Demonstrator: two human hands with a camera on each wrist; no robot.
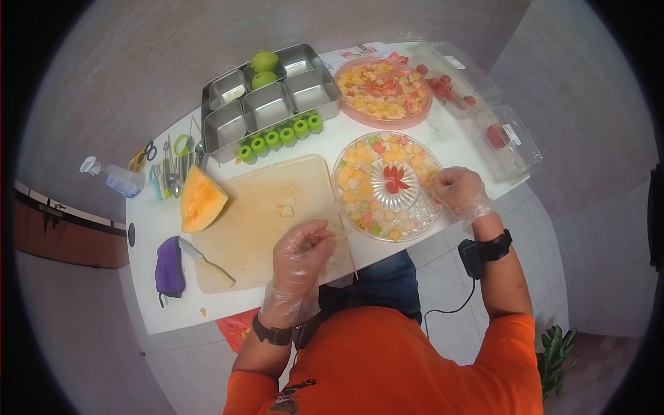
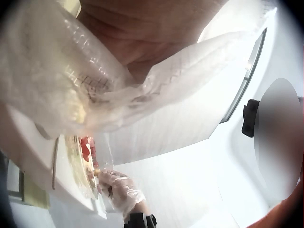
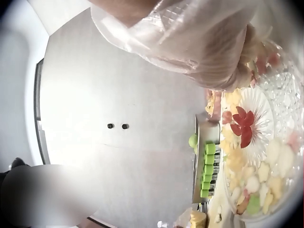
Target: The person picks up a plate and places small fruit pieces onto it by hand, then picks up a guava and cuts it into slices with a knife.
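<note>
My gloved left hand (image 1: 304, 252) is over the right edge of the cutting board (image 1: 311, 180), fingers bent inward. A pale yellowish patch shows at its fingertips in the left wrist view; I cannot tell what it is. At the right rim of the clear glass platter (image 1: 337, 200), my gloved right hand (image 1: 460, 192) has its fingers bent together, pinching a small fruit piece (image 2: 97, 172). Orange, white, green and pink fruit cutouts ring the platter. Red wedges (image 3: 243, 124) fan out at its centre. Bare patterned glass shows at the lower right.
Left on the board stands a melon wedge (image 1: 202, 200), with a knife (image 1: 211, 264) near it. Green-topped cutters (image 1: 287, 136) line a steel compartment tray (image 1: 266, 107). Behind the platter is a pink dish (image 1: 387, 123) of fruit cutouts. Clear boxes (image 1: 515, 162) stand at right.
</note>
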